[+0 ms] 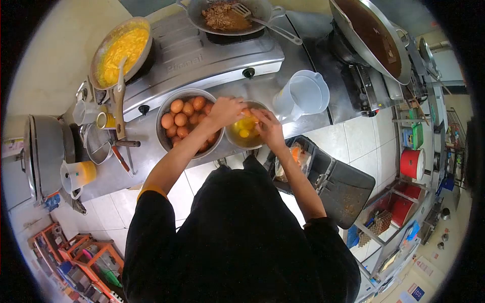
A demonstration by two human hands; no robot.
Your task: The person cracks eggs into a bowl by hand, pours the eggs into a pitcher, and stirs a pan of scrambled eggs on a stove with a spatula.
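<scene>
My left hand (228,111) and my right hand (271,132) meet over a small metal bowl (234,143). Their fingers are closed around a brown eggshell (246,112) above its far side. Inside the bowl lie raw egg yolks (244,133) in clear egg white. Left of it, under my left forearm, a larger metal pot (162,135) is full of whole brown eggs (180,119). A translucent plastic jug (306,93) stands on the right of the bowl.
Behind is a gas stove (179,63) with a pan of scrambled egg (125,48) and a wok of brown food (222,19). A large wok (371,43) sits at right. Below the counter, an open black bin (348,194) stands by my right arm.
</scene>
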